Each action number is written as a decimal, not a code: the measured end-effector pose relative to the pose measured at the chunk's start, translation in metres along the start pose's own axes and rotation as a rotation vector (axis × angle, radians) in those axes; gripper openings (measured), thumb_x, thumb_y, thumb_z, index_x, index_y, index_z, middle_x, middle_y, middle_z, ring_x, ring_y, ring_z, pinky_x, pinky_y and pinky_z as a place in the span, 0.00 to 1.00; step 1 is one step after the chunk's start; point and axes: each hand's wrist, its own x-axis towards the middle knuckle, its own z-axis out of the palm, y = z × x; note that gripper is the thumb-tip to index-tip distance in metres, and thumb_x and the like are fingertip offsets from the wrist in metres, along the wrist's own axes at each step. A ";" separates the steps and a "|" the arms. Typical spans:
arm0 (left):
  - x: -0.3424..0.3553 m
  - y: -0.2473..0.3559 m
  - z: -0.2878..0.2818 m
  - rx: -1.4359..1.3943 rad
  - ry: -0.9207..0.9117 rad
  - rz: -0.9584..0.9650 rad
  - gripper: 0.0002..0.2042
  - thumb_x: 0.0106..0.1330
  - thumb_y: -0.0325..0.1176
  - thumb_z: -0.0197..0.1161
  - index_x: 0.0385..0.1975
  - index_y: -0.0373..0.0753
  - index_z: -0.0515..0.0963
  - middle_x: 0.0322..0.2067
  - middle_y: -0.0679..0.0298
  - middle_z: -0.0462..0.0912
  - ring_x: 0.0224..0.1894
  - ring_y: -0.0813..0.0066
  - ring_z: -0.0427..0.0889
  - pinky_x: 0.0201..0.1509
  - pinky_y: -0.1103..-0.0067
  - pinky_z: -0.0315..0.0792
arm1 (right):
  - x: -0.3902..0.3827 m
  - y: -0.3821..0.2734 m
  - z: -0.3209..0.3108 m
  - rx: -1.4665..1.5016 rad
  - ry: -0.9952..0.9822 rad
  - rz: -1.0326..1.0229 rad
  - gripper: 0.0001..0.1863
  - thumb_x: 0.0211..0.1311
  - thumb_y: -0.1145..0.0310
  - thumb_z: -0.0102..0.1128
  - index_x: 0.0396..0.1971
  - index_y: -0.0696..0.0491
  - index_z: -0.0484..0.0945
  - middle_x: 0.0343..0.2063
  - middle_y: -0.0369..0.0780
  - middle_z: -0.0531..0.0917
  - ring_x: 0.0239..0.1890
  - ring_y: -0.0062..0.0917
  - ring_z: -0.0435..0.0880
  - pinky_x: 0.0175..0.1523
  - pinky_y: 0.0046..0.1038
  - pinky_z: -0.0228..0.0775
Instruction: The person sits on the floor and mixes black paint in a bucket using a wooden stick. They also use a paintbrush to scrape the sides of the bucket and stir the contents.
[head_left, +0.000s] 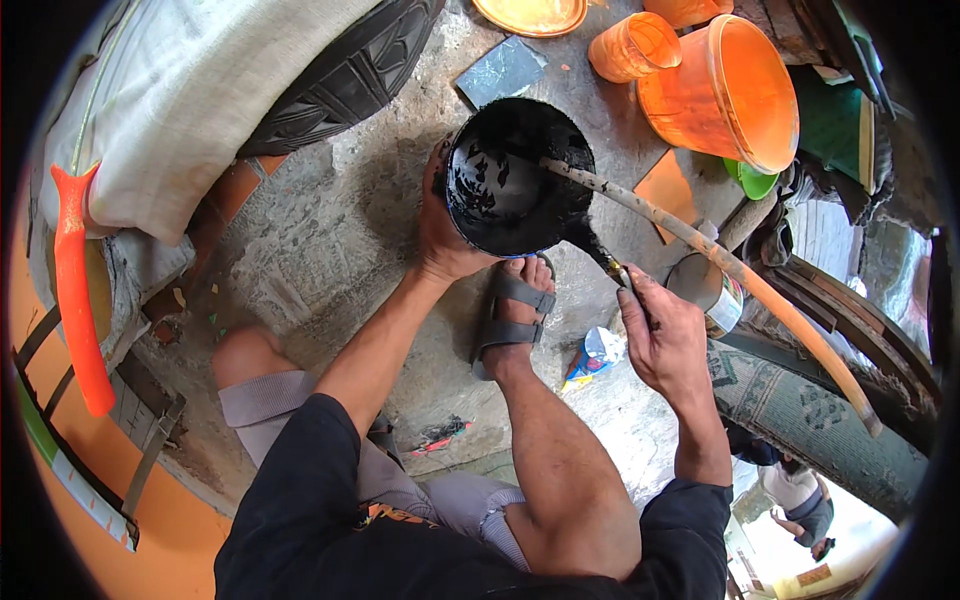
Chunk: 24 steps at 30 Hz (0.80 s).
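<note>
Floor: rough grey concrete floor (330, 240), cracking.
Left hand (445, 235): gripping black-coated round bucket (515, 180).
Right hand (665, 340): clasping a long stick (700, 245).

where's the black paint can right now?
Head view, upper centre: the black paint can is tilted, gripped at its left rim by the left hand, just above the sandalled foot and left of the orange bucket.

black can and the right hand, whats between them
In the head view, a black-loaded paintbrush spans from the black can to the right hand; a long stick crosses above.
</note>
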 end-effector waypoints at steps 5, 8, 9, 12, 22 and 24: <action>0.003 0.008 0.002 -0.121 0.116 0.038 0.68 0.35 0.53 0.87 0.73 0.28 0.49 0.67 0.48 0.66 0.70 0.54 0.67 0.77 0.64 0.56 | 0.011 -0.014 0.009 -0.205 0.069 -0.156 0.24 0.64 0.75 0.64 0.60 0.47 0.81 0.23 0.41 0.78 0.22 0.35 0.80 0.30 0.34 0.72; 0.006 0.011 0.000 -0.041 0.069 0.076 0.68 0.35 0.52 0.88 0.73 0.28 0.48 0.67 0.48 0.66 0.70 0.55 0.67 0.77 0.64 0.57 | 0.012 0.003 0.025 -0.352 0.132 -0.252 0.34 0.52 0.73 0.67 0.62 0.35 0.80 0.22 0.36 0.71 0.20 0.29 0.76 0.27 0.32 0.69; 0.003 0.008 0.001 -0.044 0.053 0.041 0.68 0.35 0.51 0.88 0.73 0.28 0.49 0.67 0.48 0.66 0.70 0.55 0.67 0.77 0.64 0.57 | 0.012 0.005 0.027 -0.399 0.122 -0.261 0.33 0.52 0.73 0.67 0.62 0.35 0.80 0.22 0.35 0.71 0.20 0.29 0.76 0.27 0.32 0.69; -0.001 0.004 0.001 -0.046 0.038 -0.015 0.69 0.34 0.50 0.88 0.73 0.27 0.47 0.67 0.47 0.66 0.70 0.54 0.68 0.77 0.65 0.58 | 0.007 0.009 0.027 -0.377 0.086 -0.254 0.32 0.54 0.72 0.66 0.61 0.35 0.81 0.22 0.36 0.70 0.19 0.28 0.75 0.26 0.32 0.68; -0.003 -0.001 0.004 -0.010 0.011 -0.021 0.70 0.34 0.52 0.88 0.73 0.26 0.47 0.67 0.46 0.65 0.69 0.53 0.69 0.76 0.66 0.59 | -0.017 0.005 -0.001 -0.363 -0.006 -0.209 0.25 0.59 0.75 0.64 0.58 0.42 0.81 0.22 0.38 0.74 0.20 0.33 0.79 0.25 0.35 0.69; -0.006 -0.003 0.003 0.040 0.012 -0.036 0.69 0.34 0.53 0.88 0.73 0.26 0.47 0.67 0.46 0.65 0.69 0.52 0.68 0.76 0.65 0.58 | -0.017 -0.007 -0.006 -0.306 -0.045 -0.186 0.23 0.62 0.78 0.64 0.58 0.49 0.80 0.28 0.41 0.83 0.24 0.37 0.84 0.27 0.35 0.73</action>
